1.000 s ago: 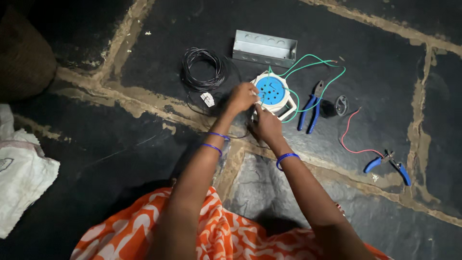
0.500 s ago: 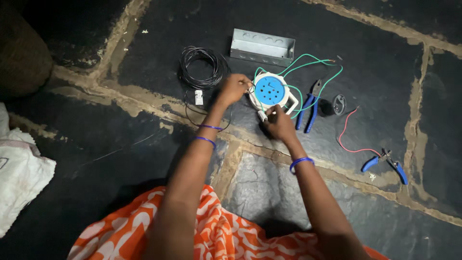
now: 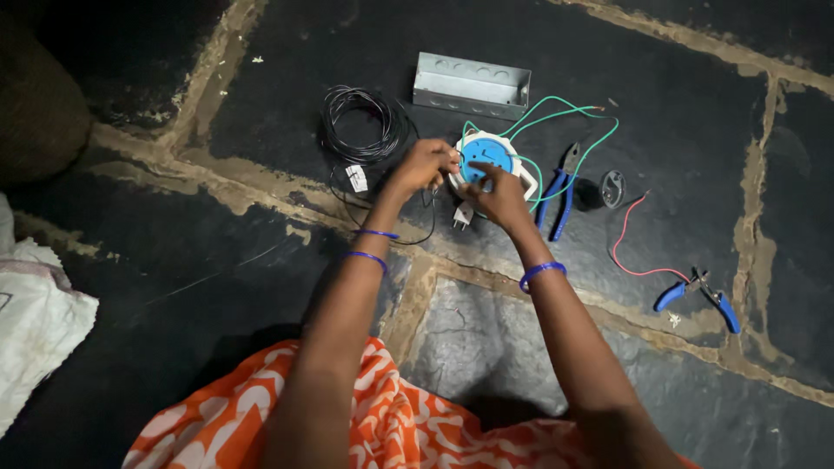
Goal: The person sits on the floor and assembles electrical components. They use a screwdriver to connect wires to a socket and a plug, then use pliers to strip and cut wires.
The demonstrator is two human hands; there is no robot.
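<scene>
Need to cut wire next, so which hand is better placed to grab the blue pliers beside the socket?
Probably the right hand: it sits on the blue socket just beside the blue pliers. The left hand grips the socket's far side, near the black wire coil.

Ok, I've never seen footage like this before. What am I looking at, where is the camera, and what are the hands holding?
The camera sits on a person's head and looks down at their own two bare arms over a dark stone floor. The left hand and right hand both grip a round white device with a blue face, with green wires coming off it. A white plug lies just below. Around it lie a black wire coil, a grey metal box, blue-handled pliers, a second blue-handled tool with a red wire, and a white sack at left.
</scene>
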